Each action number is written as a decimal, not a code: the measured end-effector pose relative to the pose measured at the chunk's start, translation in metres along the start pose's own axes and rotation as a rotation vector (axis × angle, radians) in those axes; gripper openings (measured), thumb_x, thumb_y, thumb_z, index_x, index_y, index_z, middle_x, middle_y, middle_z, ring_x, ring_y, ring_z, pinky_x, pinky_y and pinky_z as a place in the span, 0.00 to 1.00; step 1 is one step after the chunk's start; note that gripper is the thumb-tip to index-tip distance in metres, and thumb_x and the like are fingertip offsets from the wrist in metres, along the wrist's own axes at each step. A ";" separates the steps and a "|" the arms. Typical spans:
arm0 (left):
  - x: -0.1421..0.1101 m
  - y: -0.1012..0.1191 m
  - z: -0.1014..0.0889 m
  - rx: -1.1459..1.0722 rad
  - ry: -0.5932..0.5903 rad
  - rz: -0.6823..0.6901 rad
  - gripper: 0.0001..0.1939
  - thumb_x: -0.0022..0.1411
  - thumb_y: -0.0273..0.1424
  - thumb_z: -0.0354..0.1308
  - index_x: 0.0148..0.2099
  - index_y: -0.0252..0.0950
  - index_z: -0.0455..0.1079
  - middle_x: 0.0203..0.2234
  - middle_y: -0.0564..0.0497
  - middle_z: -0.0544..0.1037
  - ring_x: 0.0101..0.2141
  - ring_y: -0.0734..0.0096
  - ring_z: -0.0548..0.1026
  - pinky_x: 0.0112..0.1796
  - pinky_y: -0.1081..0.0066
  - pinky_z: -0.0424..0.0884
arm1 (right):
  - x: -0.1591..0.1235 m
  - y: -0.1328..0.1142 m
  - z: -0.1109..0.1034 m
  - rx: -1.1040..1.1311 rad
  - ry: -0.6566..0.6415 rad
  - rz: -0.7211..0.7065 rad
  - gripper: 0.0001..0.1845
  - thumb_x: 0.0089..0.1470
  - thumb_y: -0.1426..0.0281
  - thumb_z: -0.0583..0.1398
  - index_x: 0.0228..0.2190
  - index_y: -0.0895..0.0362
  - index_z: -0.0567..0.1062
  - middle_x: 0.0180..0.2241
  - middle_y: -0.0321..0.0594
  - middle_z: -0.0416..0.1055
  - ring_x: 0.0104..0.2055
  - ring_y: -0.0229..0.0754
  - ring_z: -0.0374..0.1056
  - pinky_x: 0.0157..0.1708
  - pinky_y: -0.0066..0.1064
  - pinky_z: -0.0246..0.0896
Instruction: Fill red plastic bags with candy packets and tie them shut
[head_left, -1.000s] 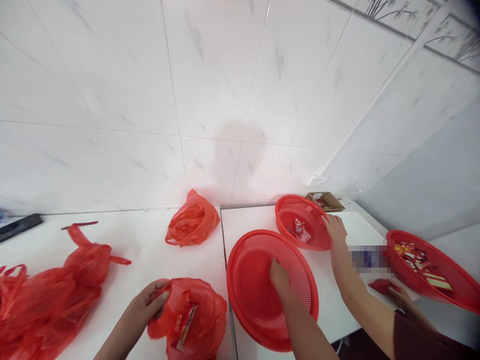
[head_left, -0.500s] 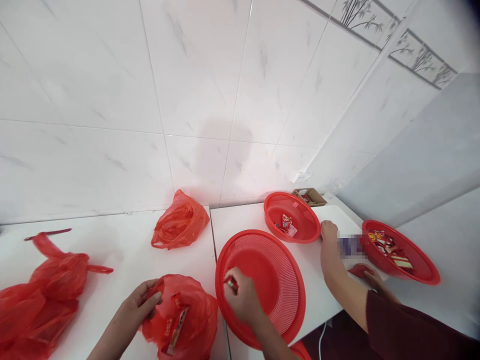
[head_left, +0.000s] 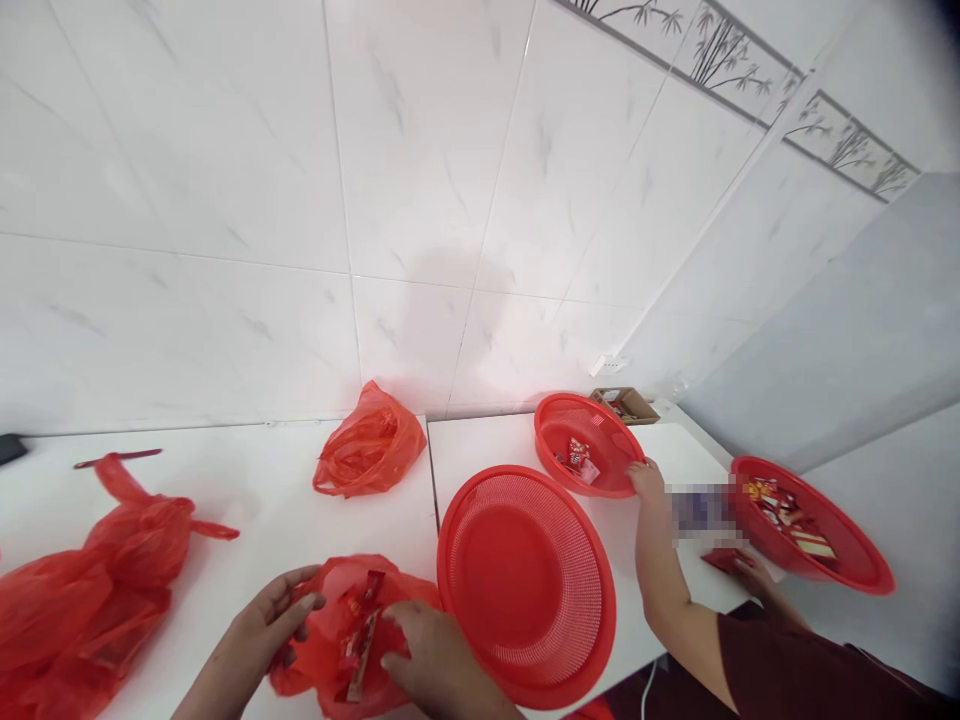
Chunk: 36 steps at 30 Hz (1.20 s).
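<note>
A red plastic bag (head_left: 315, 665) lies open at the front of the table, with several wrapped snacks (head_left: 361, 650) inside it. My left hand (head_left: 266, 625) grips the bag's left edge between thumb and fingers. Over the bag's right side is my right hand (head_left: 435, 655), fingers apart, with nothing seen in it. Just right of that hand stands a bare red plastic basket (head_left: 517, 580) with perforated sides.
A tied red bag (head_left: 112, 580) lies left; another red bag (head_left: 371, 445) rests by the wall. Red basins (head_left: 585, 425) (head_left: 855, 540) at right hold packets. A co-worker's arm (head_left: 664, 570) reaches toward the farther basin. A cardboard box (head_left: 626, 405) stands behind.
My right hand has moved left from over the red basket to the bag, and the small packet in its fingers is no longer there. The co-worker's hand now touches the far basin's rim.
</note>
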<state>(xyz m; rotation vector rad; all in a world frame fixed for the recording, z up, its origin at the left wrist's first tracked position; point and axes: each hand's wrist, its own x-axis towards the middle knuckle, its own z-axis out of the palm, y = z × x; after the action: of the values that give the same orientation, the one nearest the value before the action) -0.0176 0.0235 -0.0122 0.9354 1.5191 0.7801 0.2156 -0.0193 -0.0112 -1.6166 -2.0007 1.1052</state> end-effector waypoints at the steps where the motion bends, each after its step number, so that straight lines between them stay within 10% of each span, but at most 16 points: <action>1: 0.001 -0.001 0.000 -0.006 -0.010 -0.005 0.35 0.43 0.50 0.65 0.51 0.36 0.66 0.31 0.47 0.77 0.23 0.70 0.70 0.19 0.74 0.64 | -0.004 0.005 0.002 0.015 0.020 0.012 0.19 0.46 0.74 0.58 0.42 0.49 0.75 0.43 0.39 0.75 0.42 0.47 0.72 0.40 0.34 0.63; 8: -0.004 0.010 0.016 0.008 -0.001 0.079 0.32 0.48 0.50 0.62 0.52 0.38 0.64 0.31 0.48 0.77 0.23 0.70 0.70 0.20 0.75 0.65 | -0.010 0.044 -0.010 0.094 0.436 0.129 0.14 0.50 0.77 0.52 0.34 0.55 0.75 0.35 0.39 0.72 0.37 0.40 0.69 0.38 0.30 0.62; 15: 0.000 0.009 0.007 0.053 -0.077 0.020 0.37 0.45 0.53 0.63 0.52 0.36 0.63 0.34 0.45 0.78 0.26 0.66 0.73 0.22 0.71 0.68 | -0.035 0.037 -0.117 0.208 0.894 0.301 0.25 0.58 0.61 0.53 0.55 0.55 0.64 0.37 0.42 0.72 0.37 0.44 0.69 0.35 0.34 0.66; 22: -0.009 0.015 0.007 0.061 -0.080 0.023 0.36 0.47 0.52 0.63 0.53 0.36 0.63 0.36 0.44 0.79 0.28 0.66 0.74 0.25 0.71 0.69 | -0.059 0.011 -0.190 0.228 1.507 0.000 0.50 0.54 0.66 0.59 0.65 0.59 0.33 0.49 0.50 0.68 0.48 0.46 0.68 0.47 0.43 0.65; 24: -0.011 0.016 0.010 0.059 -0.090 0.031 0.36 0.48 0.52 0.62 0.53 0.35 0.63 0.37 0.44 0.79 0.28 0.66 0.74 0.25 0.70 0.70 | -0.052 0.019 -0.183 0.236 1.367 0.127 0.42 0.55 0.64 0.57 0.65 0.59 0.45 0.48 0.51 0.71 0.48 0.48 0.69 0.47 0.45 0.65; 27: -0.011 0.014 0.013 0.064 -0.090 0.017 0.38 0.47 0.53 0.62 0.54 0.35 0.63 0.37 0.43 0.79 0.27 0.65 0.75 0.24 0.70 0.70 | -0.038 0.026 -0.140 0.248 0.772 0.270 0.27 0.56 0.63 0.54 0.56 0.58 0.67 0.48 0.50 0.73 0.49 0.49 0.70 0.48 0.43 0.65; 33: -0.012 0.004 0.010 0.055 -0.078 0.045 0.34 0.50 0.49 0.62 0.55 0.38 0.62 0.38 0.43 0.80 0.29 0.63 0.76 0.23 0.71 0.69 | -0.027 -0.005 -0.007 0.192 -0.021 0.006 0.21 0.45 0.76 0.57 0.42 0.50 0.79 0.37 0.36 0.79 0.38 0.42 0.73 0.39 0.28 0.64; 36: -0.013 0.003 0.008 0.057 -0.076 0.035 0.34 0.49 0.47 0.63 0.55 0.37 0.62 0.38 0.43 0.80 0.28 0.63 0.75 0.20 0.73 0.66 | -0.026 -0.017 0.015 0.174 -0.152 -0.048 0.19 0.45 0.76 0.57 0.37 0.49 0.79 0.32 0.31 0.79 0.32 0.38 0.72 0.31 0.23 0.60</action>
<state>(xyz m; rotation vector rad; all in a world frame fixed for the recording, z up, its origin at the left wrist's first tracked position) -0.0084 0.0135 -0.0051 1.0252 1.4684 0.7217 0.2014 -0.0500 -0.0026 -1.4285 -1.9621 1.3784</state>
